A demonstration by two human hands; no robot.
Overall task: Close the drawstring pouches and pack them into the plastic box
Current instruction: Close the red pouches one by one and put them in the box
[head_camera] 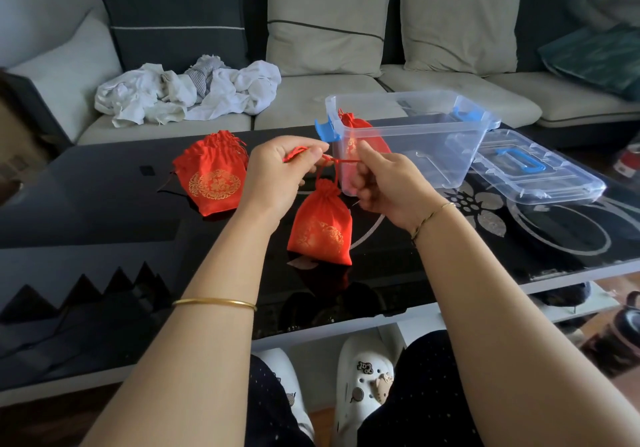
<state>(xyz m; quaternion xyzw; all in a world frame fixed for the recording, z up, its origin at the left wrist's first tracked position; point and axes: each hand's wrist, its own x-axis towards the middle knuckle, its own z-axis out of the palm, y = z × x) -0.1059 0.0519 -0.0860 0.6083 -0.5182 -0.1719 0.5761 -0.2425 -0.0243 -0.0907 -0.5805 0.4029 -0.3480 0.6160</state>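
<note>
Both hands pinch the red strings of a red pouch (320, 225) hanging over the middle of the table (104, 204), left hand (277, 173) and right hand (384, 183) fingers clamped on them, with more pouches (211, 176) toward the left edge and one pouch (360, 135) inside the clear plastic box (415, 135) toward the far edge.

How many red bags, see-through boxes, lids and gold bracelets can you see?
Red pouches: at least 3, the pouch in the hands, the pouch in the box, and the pile of pouches, where I cannot tell how many are stacked
Plastic box: 1
Lid: 1
Gold bracelets: 2, the bangle and the thin chain
Total: at least 7
</note>
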